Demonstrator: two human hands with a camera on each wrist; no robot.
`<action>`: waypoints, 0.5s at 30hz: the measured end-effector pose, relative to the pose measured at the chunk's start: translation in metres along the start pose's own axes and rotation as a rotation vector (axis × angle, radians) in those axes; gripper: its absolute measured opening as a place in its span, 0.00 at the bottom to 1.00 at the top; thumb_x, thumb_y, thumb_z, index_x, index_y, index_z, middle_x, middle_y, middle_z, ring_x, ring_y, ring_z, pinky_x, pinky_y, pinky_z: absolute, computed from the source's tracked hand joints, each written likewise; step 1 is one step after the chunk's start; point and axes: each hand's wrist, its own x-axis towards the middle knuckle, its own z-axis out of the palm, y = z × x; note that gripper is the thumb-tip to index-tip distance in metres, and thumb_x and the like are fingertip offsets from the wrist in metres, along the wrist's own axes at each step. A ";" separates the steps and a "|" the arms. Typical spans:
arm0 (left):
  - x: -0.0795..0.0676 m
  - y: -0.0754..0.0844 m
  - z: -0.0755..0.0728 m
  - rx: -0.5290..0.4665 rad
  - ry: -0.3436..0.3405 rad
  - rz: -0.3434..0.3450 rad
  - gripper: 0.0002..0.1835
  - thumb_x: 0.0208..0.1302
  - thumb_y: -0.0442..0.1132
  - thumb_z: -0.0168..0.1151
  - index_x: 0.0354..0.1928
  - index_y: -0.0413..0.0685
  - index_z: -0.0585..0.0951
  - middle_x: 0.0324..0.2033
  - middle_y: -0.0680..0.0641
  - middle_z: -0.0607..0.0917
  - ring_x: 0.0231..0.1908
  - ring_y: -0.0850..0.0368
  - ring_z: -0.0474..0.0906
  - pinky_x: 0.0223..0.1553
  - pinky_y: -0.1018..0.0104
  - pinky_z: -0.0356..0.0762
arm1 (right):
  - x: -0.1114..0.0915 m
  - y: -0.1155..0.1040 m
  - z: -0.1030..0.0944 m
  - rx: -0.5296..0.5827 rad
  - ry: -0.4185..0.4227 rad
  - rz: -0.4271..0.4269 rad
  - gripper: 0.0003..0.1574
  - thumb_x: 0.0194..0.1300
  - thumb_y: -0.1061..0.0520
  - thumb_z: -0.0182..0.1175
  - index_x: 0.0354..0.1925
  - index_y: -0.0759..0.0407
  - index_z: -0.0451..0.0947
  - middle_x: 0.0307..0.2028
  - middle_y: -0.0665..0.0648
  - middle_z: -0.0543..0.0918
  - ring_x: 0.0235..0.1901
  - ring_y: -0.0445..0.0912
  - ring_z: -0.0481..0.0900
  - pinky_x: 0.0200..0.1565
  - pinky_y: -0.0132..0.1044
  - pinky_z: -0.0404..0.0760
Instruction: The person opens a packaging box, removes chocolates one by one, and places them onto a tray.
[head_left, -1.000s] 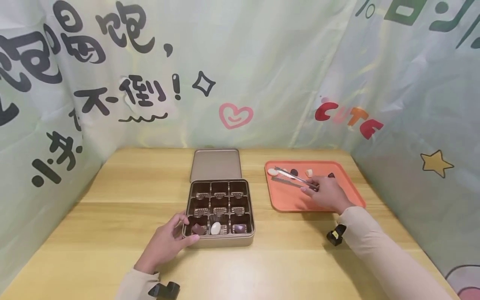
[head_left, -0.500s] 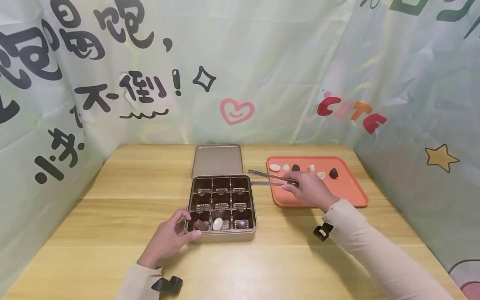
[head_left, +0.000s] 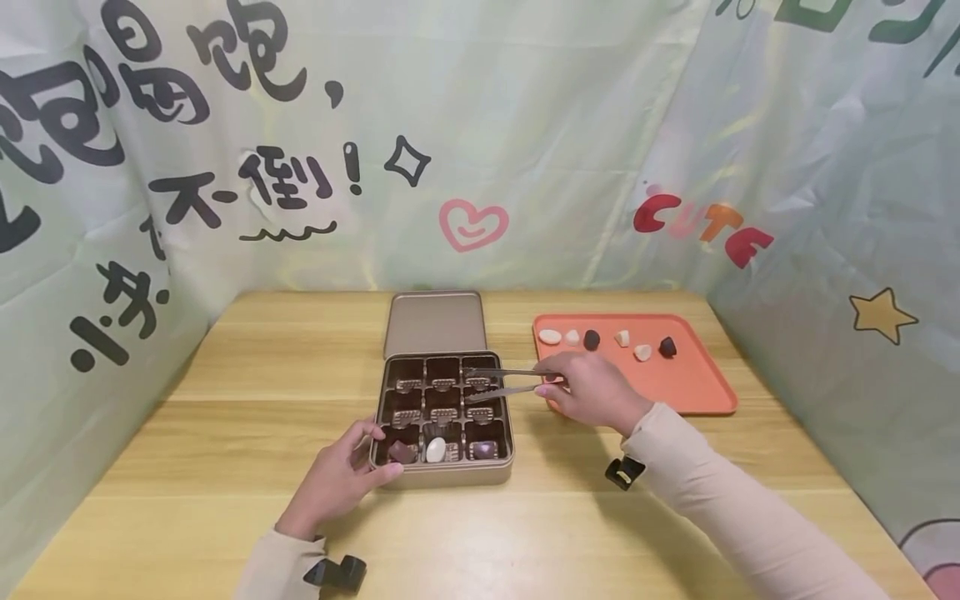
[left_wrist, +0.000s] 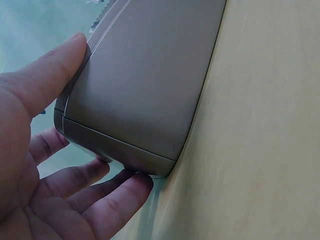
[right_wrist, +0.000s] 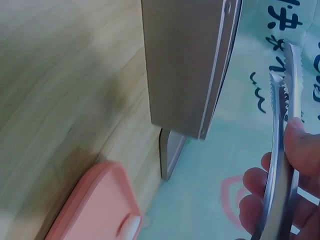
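Note:
A bronze-coloured tin [head_left: 453,476] with a dark divided insert stands open on the table. Its front row holds a brown chocolate [head_left: 402,452], a white oval one [head_left: 436,451] and a purple one [head_left: 485,450]. My left hand [head_left: 337,479] grips the tin's front left corner, thumb at the rim and fingers against the side [left_wrist: 120,155]. With my right hand [head_left: 596,387] I hold metal serrated tongs [right_wrist: 277,165] level over the right part of the tin. The tongs' tips are apart, and nothing shows between them.
An orange tray [head_left: 675,387] to the right carries several white and dark pieces, among them a white oval [head_left: 550,337] and a dark one [head_left: 667,347]. The tin's lid [head_left: 437,323] lies behind the tin. A printed cloth [head_left: 555,167] hangs around the table.
My right hand has carried the tongs leftward from above the tray to over the tin. My left hand has stayed on the tin's corner.

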 end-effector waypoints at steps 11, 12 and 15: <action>-0.006 -0.002 0.001 0.037 -0.012 -0.043 0.43 0.53 0.56 0.73 0.68 0.52 0.65 0.66 0.28 0.65 0.58 0.33 0.71 0.57 0.45 0.73 | 0.009 -0.029 0.013 -0.093 0.016 -0.110 0.16 0.61 0.49 0.68 0.44 0.57 0.85 0.36 0.51 0.87 0.27 0.39 0.83 0.28 0.34 0.82; -0.005 -0.002 0.001 0.033 -0.013 -0.040 0.44 0.53 0.56 0.72 0.69 0.52 0.64 0.67 0.29 0.62 0.59 0.32 0.71 0.57 0.45 0.73 | 0.011 -0.031 0.013 -0.097 0.014 -0.115 0.16 0.61 0.49 0.68 0.44 0.56 0.85 0.36 0.51 0.88 0.27 0.39 0.83 0.28 0.34 0.82; -0.002 -0.001 0.001 0.026 -0.011 -0.032 0.46 0.53 0.56 0.72 0.71 0.54 0.62 0.69 0.31 0.60 0.60 0.32 0.70 0.57 0.47 0.73 | 0.018 -0.038 0.014 -0.132 0.004 -0.137 0.15 0.60 0.49 0.69 0.42 0.55 0.85 0.35 0.51 0.87 0.26 0.41 0.83 0.25 0.34 0.81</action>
